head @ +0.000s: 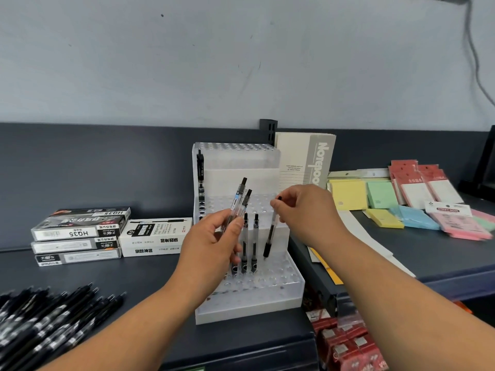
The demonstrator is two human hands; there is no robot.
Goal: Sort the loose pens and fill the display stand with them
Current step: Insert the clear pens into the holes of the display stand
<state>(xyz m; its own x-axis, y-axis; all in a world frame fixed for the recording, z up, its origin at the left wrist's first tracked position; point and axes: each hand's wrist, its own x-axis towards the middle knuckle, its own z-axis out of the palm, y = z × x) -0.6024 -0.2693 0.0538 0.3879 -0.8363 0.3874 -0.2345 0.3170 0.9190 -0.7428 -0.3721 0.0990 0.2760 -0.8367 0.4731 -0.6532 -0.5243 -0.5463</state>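
A clear, stepped display stand (pixel 278 295) with rows of holes stands on the dark shelf in front of me. Two clear pens (pixel 254 236) stand upright in its lowest tier, and a black pen (pixel 200 172) stands at the far left of an upper tier. My left hand (pixel 214 242) grips two clear pens (pixel 239 199), tips up, just left of the standing ones. My right hand (pixel 305 210) pinches the top of another clear pen (pixel 270 236), which hangs tip down over the lowest tier to the right of the standing pens. A heap of loose black pens (pixel 51 322) lies at the bottom left.
Stacked pen boxes (pixel 80 234) and a white box (pixel 156 234) sit left of the stand. A notebook (pixel 305 159) leans behind it. Coloured sticky-note pads (pixel 388 207) cover the shelf at right. Red packets (pixel 345 344) lie below at bottom right.
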